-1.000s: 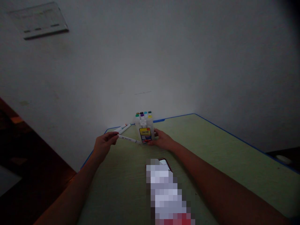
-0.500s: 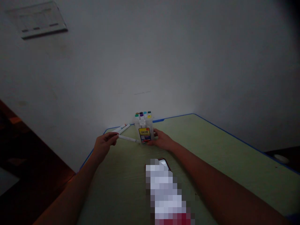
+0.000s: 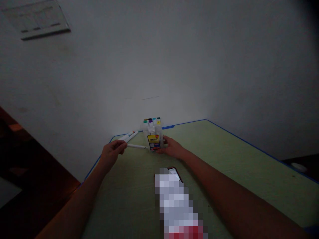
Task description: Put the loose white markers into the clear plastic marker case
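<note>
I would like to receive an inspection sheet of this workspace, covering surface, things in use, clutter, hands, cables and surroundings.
Surface: pale green table with a blue edge.
Things in use: case upright, coloured caps showing at its top; white marker with one end close to the case's lower front, contact unclear; loose markers lying left of the case.
Clutter: phone in front of the case, mostly hidden by pixelation.
Hands: left hand pinches the white marker; right hand grips the case's lower right side.
Cables: nothing seen.
Surroundings: marked wall behind the table, panel at upper left; dim light.
</note>
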Tool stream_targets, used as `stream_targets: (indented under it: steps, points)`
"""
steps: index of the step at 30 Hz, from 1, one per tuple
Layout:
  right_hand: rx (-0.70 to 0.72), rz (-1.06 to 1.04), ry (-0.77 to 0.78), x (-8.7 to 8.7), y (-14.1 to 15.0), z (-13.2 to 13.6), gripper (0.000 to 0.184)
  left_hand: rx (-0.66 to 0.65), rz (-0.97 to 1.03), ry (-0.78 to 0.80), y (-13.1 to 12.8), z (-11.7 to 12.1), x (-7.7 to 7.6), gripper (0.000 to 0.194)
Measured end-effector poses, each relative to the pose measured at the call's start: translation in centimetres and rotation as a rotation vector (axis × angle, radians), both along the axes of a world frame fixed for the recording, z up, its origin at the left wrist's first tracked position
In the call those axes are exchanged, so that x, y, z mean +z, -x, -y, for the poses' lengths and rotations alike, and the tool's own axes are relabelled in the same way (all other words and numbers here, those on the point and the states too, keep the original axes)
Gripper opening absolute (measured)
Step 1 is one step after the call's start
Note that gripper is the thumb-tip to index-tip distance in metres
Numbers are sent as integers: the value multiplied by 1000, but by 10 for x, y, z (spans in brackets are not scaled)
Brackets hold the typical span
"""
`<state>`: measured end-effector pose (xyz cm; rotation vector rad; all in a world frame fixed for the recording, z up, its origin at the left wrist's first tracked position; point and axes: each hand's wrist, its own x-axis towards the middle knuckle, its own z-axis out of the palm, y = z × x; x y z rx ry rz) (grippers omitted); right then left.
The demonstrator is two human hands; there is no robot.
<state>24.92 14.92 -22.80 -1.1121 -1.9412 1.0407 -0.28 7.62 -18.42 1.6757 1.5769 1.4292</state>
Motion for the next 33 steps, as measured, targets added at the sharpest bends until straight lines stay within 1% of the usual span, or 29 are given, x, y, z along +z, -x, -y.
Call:
stream_targets:
  steps: [5, 9, 14, 22, 27, 33]
  points:
    - [-11, 19, 4, 1, 0, 1, 65, -5, -74, 3, 2, -1, -1, 29]
    - [-27, 33, 2, 3, 0, 2, 68, 18, -35, -33, 6, -3, -2, 30]
    - [-13, 18, 3, 0, 1, 0, 68, -8, 41, -48, 6, -3, -1, 30]
    - [-15, 18, 1, 0, 1, 0, 65, -60, 38, -1, 5, -4, -7, 31]
    - [-13, 12, 0, 1, 0, 1, 64, -66, 18, 12, 2, -2, -3, 30]
    - [-1, 0, 6, -1, 1, -1, 65, -29, 61, -54, 5, 0, 2, 28]
